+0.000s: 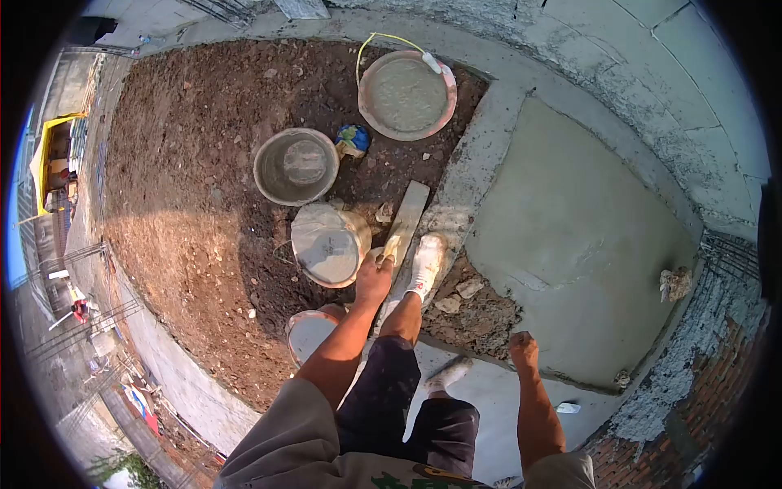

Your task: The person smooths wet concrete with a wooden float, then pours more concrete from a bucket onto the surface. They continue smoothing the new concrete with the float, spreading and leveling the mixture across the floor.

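Note:
My left hand (374, 282) reaches down beside a long pale board (410, 213), its fingers closed at a small yellowish piece (393, 247) whose kind I cannot make out. Just left of that hand stands a bucket (328, 248) with a grey top surface. My right hand (524, 351) is closed in a fist near the lower left corner of a smooth wet cement slab (570, 204); nothing shows in it. One foot in a pale, cement-spotted covering (428, 259) rests beside the board, close to my left hand.
A wide tub of wet cement (407, 96) with a yellow handle and a mixing basin (296, 166) stand on brown soil (179, 138). Another bucket (313, 334) is nearer me. Rubble (468, 306) borders the slab. A block wall (692, 73) rises at the right.

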Tool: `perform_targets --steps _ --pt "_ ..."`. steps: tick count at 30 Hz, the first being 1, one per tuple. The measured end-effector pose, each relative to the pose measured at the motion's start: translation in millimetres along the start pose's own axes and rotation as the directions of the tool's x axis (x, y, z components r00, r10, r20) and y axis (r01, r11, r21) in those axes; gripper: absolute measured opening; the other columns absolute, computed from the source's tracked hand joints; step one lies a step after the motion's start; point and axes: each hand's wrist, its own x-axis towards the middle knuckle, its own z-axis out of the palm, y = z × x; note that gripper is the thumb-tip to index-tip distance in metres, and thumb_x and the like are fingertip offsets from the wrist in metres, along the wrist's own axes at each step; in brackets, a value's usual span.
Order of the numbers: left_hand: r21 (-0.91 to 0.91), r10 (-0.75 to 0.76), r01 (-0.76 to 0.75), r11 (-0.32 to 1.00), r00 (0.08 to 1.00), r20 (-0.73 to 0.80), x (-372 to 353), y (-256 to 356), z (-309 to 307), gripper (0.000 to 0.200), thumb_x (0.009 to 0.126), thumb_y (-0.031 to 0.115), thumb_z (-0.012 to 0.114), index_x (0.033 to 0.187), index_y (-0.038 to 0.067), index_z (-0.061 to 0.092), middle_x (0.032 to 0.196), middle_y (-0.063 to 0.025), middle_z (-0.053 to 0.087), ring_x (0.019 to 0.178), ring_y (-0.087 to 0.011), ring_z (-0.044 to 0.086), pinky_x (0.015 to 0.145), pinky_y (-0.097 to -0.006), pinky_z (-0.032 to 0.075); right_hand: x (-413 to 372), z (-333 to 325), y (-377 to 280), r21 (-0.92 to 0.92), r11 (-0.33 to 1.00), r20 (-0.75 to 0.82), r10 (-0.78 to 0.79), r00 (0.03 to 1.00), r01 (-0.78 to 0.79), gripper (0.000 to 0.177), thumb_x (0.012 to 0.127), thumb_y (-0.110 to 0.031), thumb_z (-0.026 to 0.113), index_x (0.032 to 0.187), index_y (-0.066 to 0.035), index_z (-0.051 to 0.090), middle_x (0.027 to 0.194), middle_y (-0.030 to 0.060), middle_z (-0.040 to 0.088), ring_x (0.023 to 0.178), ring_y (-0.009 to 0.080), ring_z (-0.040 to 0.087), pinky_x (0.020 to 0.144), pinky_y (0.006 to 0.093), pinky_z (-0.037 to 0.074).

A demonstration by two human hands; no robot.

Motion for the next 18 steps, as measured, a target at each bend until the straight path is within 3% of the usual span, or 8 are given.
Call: perform_targets --steps 2,5,7,8,11,13,15,18 --pt "0.036 -0.015 0.02 0.999 0.993 -0.115 84.4 61.6 -21.3 0.042 0.087 0.025 0.063 0.117 -0.004 0.057 0.107 -0.026 0.064 0.103 -0.0383 0.062 0.089 -0.0435 0.048 17.7 32.5 -9.9 -0.164 0.978 0.032 -0.128 0.991 0.132 0.03 0.087 -0.033 0.061 0.091 -0.004 0.066 0.089 0.0199 0.069 0.089 0.0406 0.066 0.079 0.0459 0.052" --pt "0.355 0.044 0.016 0.935 0.986 -0.161 231.4 106.4 -38.7 0.058 0.087 0.028 0.063 0.133 -0.003 0.046 0.125 -0.0269 0.052 0.116 -0.0421 0.051 0.096 -0.047 0.042 21.2 51.7 -81.7 0.039 0.996 0.234 -0.091 0.968 0.084 0.026 0.087 -0.032 0.06 0.092 -0.007 0.066 0.092 0.018 0.069 0.09 0.0398 0.065 0.079 0.045 0.052" --pt "0.294 0.202 -0.122 0.948 0.944 -0.26 302.2 151.1 -43.8 0.062 0.087 0.03 0.064 0.138 0.003 0.042 0.132 -0.0227 0.049 0.124 -0.0411 0.046 0.103 -0.0469 0.039 23.2 84.1 -112.6 0.218 0.972 0.169 0.055 0.984 -0.092 0.022 0.087 -0.027 0.058 0.083 -0.005 0.062 0.077 0.0114 0.065 0.066 0.0243 0.065 0.062 0.0353 0.052" --pt "0.366 0.323 -0.206 0.907 0.9 -0.293 333.2 172.1 -45.0 0.065 0.085 0.031 0.065 0.139 0.004 0.041 0.134 -0.0219 0.048 0.126 -0.0403 0.044 0.105 -0.0469 0.037 29.5 100.0 -111.1 0.037 0.927 0.088 -0.375 0.923 0.374 0.025 0.089 -0.027 0.057 0.088 -0.002 0.061 0.074 0.0107 0.066 0.066 0.0198 0.065 0.062 0.0319 0.051" --pt "0.543 0.56 -0.358 0.76 0.784 -0.267 397.8 231.6 -40.6 0.072 0.082 0.034 0.066 0.142 0.003 0.039 0.138 -0.0227 0.045 0.13 -0.0395 0.041 0.109 -0.0452 0.034 35.7 111.4 -159.2 0.465 0.883 0.219 -0.043 0.975 -0.066 0.024 0.09 -0.025 0.058 0.09 -0.001 0.06 0.075 0.008 0.065 0.067 0.0152 0.064 0.062 0.0295 0.05" --pt "0.651 0.615 -0.382 0.656 0.77 -0.168 435.0 247.6 -34.0 0.076 0.082 0.036 0.066 0.143 0.002 0.036 0.141 -0.023 0.043 0.132 -0.0381 0.039 0.111 -0.0444 0.033 41.7 107.4 -173.0 0.504 0.85 0.254 0.022 0.967 -0.152 0.023 0.09 -0.023 0.059 0.096 -0.001 0.061 0.08 0.0074 0.066 0.069 0.014 0.064 0.063 0.029 0.051" --pt "0.608 0.503 -0.314 0.73 0.848 -0.166 461.8 242.1 -18.4 0.072 0.082 0.036 0.067 0.139 0.0 0.041 0.134 -0.0239 0.05 0.125 -0.0378 0.047 0.107 -0.0441 0.037 50.4 108.3 -171.1 0.485 0.863 0.252 0.017 0.968 -0.142 0.024 0.091 -0.023 0.059 0.099 -0.001 0.061 0.084 0.0078 0.066 0.07 0.0147 0.065 0.064 0.029 0.051" --pt "0.503 0.253 -0.22 0.836 0.967 0.001 460.7 238.0 -22.3 0.063 0.082 0.038 0.067 0.128 -0.002 0.053 0.122 -0.0241 0.06 0.11 -0.0379 0.058 0.099 -0.0438 0.045 52.6 86.3 -173.9 0.576 0.782 0.233 0.123 0.965 -0.239 0.026 0.088 -0.032 0.063 0.091 -0.006 0.063 0.083 0.0143 0.068 0.078 0.0306 0.068 0.07 0.0382 0.051"
